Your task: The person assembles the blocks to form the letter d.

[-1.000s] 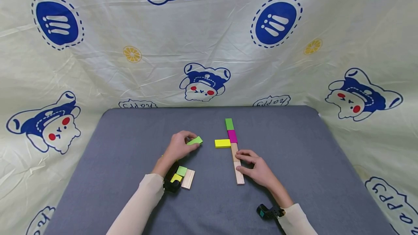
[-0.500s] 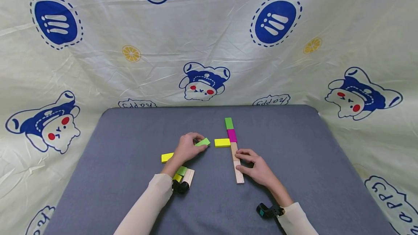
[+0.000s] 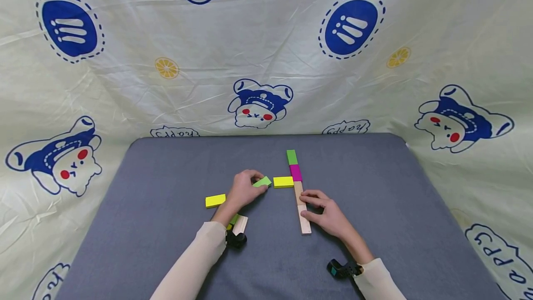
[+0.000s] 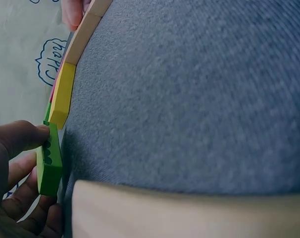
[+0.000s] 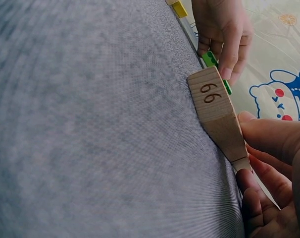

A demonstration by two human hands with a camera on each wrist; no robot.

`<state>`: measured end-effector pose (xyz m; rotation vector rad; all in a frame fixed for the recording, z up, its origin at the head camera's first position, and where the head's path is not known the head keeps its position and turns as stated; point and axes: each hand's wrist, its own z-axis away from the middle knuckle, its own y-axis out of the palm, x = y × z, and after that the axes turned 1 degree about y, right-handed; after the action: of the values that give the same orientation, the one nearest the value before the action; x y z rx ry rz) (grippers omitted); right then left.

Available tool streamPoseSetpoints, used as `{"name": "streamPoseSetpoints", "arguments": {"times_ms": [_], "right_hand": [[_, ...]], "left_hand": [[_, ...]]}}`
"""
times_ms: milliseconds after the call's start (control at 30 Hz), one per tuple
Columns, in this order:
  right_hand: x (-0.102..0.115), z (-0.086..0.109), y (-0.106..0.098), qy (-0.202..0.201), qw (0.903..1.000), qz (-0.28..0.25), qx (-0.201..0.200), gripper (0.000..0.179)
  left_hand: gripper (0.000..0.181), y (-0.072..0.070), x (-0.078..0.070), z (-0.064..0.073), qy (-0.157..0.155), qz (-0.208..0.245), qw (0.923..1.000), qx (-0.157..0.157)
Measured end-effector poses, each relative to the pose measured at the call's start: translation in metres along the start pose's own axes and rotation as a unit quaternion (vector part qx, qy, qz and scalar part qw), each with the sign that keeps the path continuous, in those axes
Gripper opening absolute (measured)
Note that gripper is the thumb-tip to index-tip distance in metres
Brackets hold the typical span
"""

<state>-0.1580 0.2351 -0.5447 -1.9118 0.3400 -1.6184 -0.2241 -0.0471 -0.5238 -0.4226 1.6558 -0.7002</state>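
Lime block (image 3: pixel 263 181) nearer yellow block (image 3: pixel 283 182)

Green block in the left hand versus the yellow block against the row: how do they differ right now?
The green block is pinched in the left hand; the yellow block lies on the table, unheld. In the head view, green slants, while yellow lies nearly crosswise to the row. Green is apart from the row; yellow's end meets it. Both are oblong blocks.

screened tabletop work area: a cartoon-printed sheet (image 3: pixel 266 36) borders the grey-covered table (image 3: pixel 354 165) at back and sides; room type indeterminable.
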Motion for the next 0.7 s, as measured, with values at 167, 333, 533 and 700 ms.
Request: {"name": "streamPoseSetpoints", "arguments": {"times_ms": [167,333,533,700], "right_hand": [[-0.0002,-0.0001,0.0006,0.002,1.0,0.007,0.0,0.043],[-0.0001,0.0001,0.0005,0.0,0.9998,0.017,-0.006,0.043],[0.0004,-0.0001,0.0001,0.001,0.9999,0.012,-0.005,0.043],[0.0005,0.0002,-0.0002,0.002,1.0,0.005,-0.001,0.043]], "left_hand": [[0.027,0.0029,-0.0008,-0.0001,-0.006,-0.004,1.0,0.002],[0.027,0.0035,-0.0023,0.0,-0.012,-0.007,0.9998,0.01],[0.027,0.0028,-0.0048,0.0007,-0.01,-0.007,0.9998,0.018],[0.027,0.0025,-0.0064,0.0012,-0.008,-0.012,0.9997,0.021]]}}
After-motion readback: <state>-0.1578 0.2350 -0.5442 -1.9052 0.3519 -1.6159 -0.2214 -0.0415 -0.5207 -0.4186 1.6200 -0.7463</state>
